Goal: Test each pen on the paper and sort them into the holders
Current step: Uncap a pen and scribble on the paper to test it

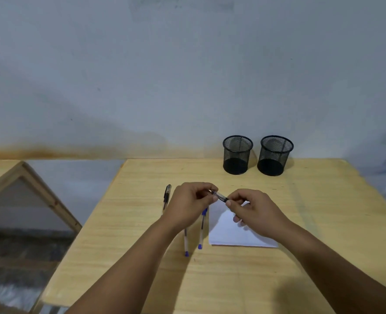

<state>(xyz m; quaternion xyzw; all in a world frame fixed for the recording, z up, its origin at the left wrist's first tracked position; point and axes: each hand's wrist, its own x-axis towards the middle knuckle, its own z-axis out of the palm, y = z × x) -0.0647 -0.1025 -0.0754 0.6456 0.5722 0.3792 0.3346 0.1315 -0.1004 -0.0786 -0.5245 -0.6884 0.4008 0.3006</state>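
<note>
short dark clear-barrelled pen [219, 197] held level above the white sheet of paper [230, 232] | left hand [188, 206] fingers pinched on its left end, right hand [256, 213] fingers pinched on its right end | two blue-capped pens [200, 232] lie just left of paper, black-capped pen [166, 197] farther left | two black mesh holders [237, 155] beyond paper on light wooden table [142, 245]

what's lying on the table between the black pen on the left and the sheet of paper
In the head view, two blue-capped pens lie between the black pen and the paper, partly under the left hand.
</note>
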